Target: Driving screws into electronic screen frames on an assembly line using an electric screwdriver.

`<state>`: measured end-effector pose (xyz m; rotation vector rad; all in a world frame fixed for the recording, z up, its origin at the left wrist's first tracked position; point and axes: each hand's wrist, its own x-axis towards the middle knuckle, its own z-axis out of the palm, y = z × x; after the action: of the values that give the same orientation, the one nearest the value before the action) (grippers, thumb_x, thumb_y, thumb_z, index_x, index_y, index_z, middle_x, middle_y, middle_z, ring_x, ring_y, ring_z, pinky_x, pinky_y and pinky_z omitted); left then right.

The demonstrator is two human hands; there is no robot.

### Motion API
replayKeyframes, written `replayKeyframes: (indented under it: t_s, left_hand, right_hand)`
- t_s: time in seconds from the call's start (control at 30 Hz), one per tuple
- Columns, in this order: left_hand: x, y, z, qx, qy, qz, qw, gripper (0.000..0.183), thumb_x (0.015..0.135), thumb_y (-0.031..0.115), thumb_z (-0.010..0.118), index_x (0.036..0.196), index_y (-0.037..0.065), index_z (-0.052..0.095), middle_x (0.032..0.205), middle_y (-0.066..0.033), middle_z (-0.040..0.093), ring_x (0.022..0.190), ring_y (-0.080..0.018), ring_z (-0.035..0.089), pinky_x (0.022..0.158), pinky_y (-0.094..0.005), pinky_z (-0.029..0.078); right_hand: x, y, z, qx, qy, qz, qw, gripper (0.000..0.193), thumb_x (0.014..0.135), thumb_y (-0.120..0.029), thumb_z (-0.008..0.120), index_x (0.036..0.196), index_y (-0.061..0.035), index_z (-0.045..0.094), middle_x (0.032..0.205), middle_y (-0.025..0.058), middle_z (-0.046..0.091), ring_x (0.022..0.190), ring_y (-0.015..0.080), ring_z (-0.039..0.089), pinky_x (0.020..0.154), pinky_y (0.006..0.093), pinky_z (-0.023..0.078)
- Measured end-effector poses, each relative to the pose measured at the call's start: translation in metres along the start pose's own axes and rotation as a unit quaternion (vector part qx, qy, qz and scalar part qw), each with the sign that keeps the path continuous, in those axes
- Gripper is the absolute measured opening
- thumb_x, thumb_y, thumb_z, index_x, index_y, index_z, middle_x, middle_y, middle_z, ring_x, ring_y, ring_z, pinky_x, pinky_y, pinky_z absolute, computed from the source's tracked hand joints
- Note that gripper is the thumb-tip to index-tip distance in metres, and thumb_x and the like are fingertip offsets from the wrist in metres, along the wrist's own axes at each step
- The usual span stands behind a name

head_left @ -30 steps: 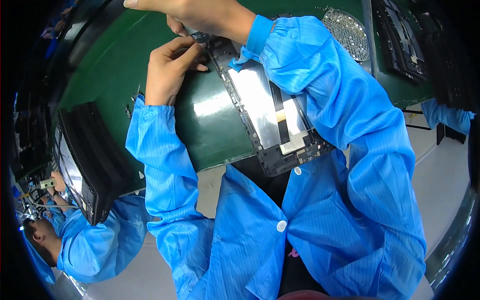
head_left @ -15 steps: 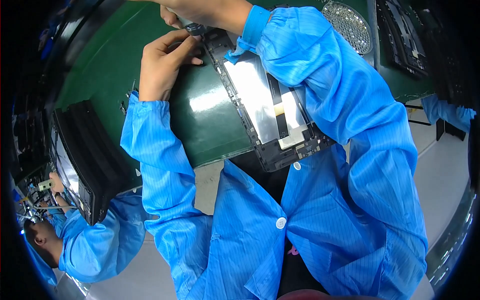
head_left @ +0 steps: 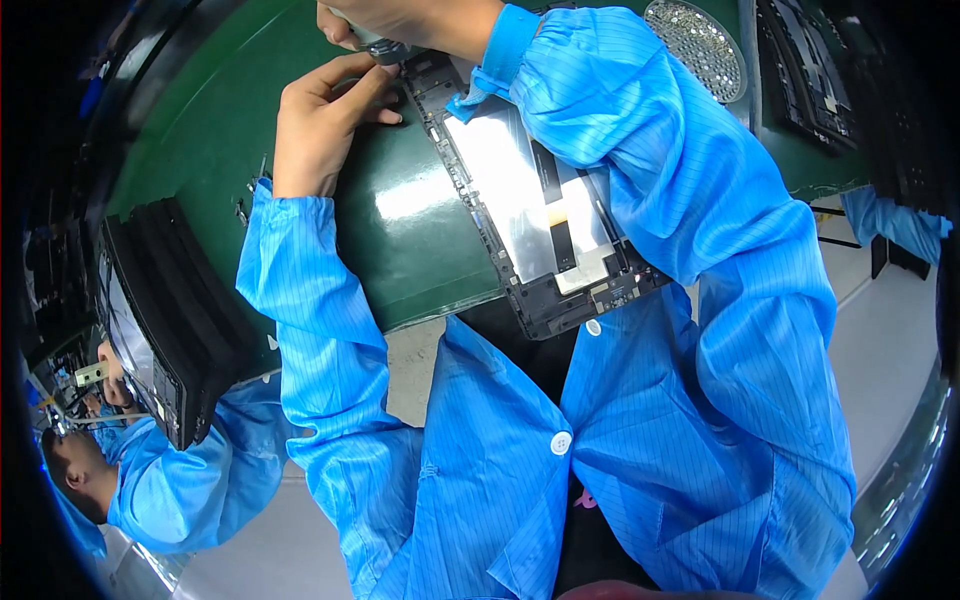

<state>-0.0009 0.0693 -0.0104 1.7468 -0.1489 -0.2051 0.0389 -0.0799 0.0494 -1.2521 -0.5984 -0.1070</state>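
An opened tablet (head_left: 560, 310) with a black frame and silver battery packs lies slantwise on the green table, its near end jutting past the table edge. At its far left corner my right hand (head_left: 410, 18) is closed around a thick grey electric screwdriver (head_left: 383, 48), partly cut off by the picture's top. The tool's tip is hidden. My left hand (head_left: 322, 120) sits beside that corner, thumb and forefinger drawn together just under the tool; what they pinch cannot be made out. My right sleeve covers much of the tablet's right side.
A round dish (head_left: 697, 50) of small shiny metal pieces stands far right, near more black-framed panels (head_left: 800, 75). Dark panels (head_left: 185, 300) are stacked at the left. Small metal tools (head_left: 245, 208) lie by my left sleeve. A co-worker in blue (head_left: 190, 490) sits at lower left.
Both hands stay at the tablet's corner with only a slight shift up and left. At left, the co-worker's head and arm have moved a little.
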Motion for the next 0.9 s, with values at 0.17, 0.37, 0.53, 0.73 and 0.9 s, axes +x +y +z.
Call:
replayKeyframes:
  t_s: [0.17,0.37,0.53,0.73,0.9]
  left_hand:
    - [-0.004,-0.002,-0.003,0.001,0.014,-0.004,1.000,0.026,0.093,0.008,0.068,0.114,-0.007,0.068,0.098,-0.0128,0.071,0.083,-0.0171,0.069,0.068,-0.0260,0.059]
    - [-0.002,0.004,0.005,0.004,0.012,-0.005,1.000,0.022,0.095,0.011,0.065,0.108,-0.007,0.068,0.093,-0.0093,0.069,0.080,-0.0131,0.065,0.071,-0.0250,0.054]
    - [-0.003,-0.003,-0.003,-0.008,0.002,0.007,1.000,0.027,0.094,0.009,0.067,0.115,-0.007,0.067,0.100,-0.0135,0.072,0.083,-0.0173,0.069,0.069,-0.0261,0.059]
    - [0.000,0.001,-0.001,-0.009,-0.003,-0.004,1.000,0.027,0.094,0.009,0.067,0.115,-0.006,0.068,0.097,-0.0126,0.071,0.081,-0.0156,0.067,0.068,-0.0258,0.059]
    - [-0.001,0.001,-0.001,-0.008,0.005,-0.004,1.000,0.026,0.093,0.010,0.068,0.114,-0.006,0.068,0.095,-0.0118,0.070,0.080,-0.0152,0.066,0.068,-0.0260,0.059]
  right_hand:
    - [0.002,0.007,0.005,0.015,-0.007,0.003,1.000,0.033,0.093,-0.029,0.067,0.071,-0.0062,0.058,0.056,0.0000,0.054,0.044,0.0092,0.052,0.040,0.0265,0.040]
    - [0.000,-0.001,-0.002,0.006,-0.005,-0.002,1.000,0.034,0.093,-0.029,0.066,0.069,-0.0064,0.057,0.056,0.0001,0.054,0.044,0.0093,0.052,0.040,0.0267,0.039]
    - [0.001,0.001,0.004,0.008,-0.011,0.012,1.000,0.034,0.093,-0.028,0.066,0.070,-0.0056,0.057,0.056,0.0005,0.054,0.044,0.0096,0.052,0.040,0.0268,0.039]
    - [0.002,-0.003,0.004,-0.015,0.003,-0.006,1.000,0.033,0.093,-0.026,0.067,0.070,-0.0046,0.058,0.057,0.0009,0.054,0.045,0.0098,0.052,0.041,0.0270,0.040]
    - [0.003,0.001,0.005,-0.005,0.012,-0.009,1.000,0.032,0.092,-0.025,0.068,0.069,-0.0047,0.059,0.054,-0.0002,0.053,0.044,0.0080,0.051,0.040,0.0258,0.038]
